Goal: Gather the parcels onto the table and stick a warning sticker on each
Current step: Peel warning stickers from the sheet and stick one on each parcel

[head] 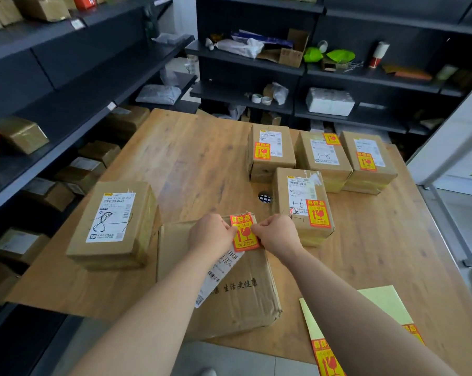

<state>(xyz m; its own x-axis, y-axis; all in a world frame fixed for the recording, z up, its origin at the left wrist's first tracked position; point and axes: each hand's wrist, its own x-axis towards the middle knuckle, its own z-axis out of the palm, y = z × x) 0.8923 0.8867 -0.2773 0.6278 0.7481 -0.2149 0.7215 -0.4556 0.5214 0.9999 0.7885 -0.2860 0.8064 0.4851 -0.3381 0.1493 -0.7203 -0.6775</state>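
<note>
A red and yellow warning sticker [244, 232] is held over the far end of a large brown parcel [237, 299] at the table's near edge. My left hand [211, 234] pinches the sticker's left edge and my right hand [277, 233] pinches its right edge. To the left lies a parcel [112, 226] with a white label and no sticker. Several parcels carrying stickers stand further back: one [302, 204] just right of my hands, and three [270, 150] [323, 158] [368, 161] in a row behind it.
The yellow sticker sheet [321, 335] lies at the near right of the wooden table [188, 158], partly under my right forearm. Dark shelves with more parcels [21, 134] run along the left. Back shelves [256, 61] hold bags, tape rolls and boxes.
</note>
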